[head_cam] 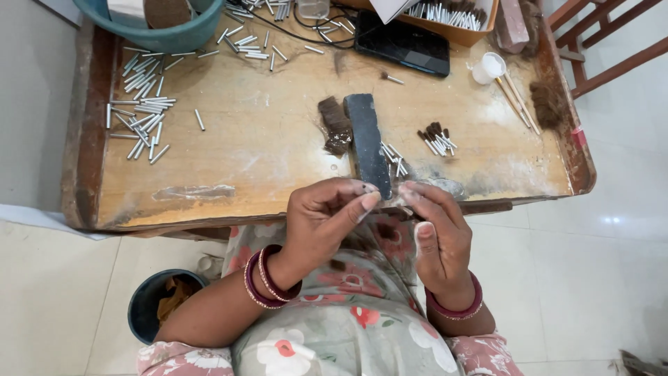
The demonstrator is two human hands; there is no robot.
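Standing on pale tiled floor [612,230], worn wooden table [264,132] holds scattered metal tubes [142,111].

Whatever the left hand [327,212] and right hand [435,230] pinch between their fingertips, just below centre frame, is too small to tell. The teal basin [149,31] at upper left is cut off by the top edge, as is the cardboard box [463,28] of metal tubes at upper right. The dark bucket [149,299] at lower left is partly hidden behind the left forearm.
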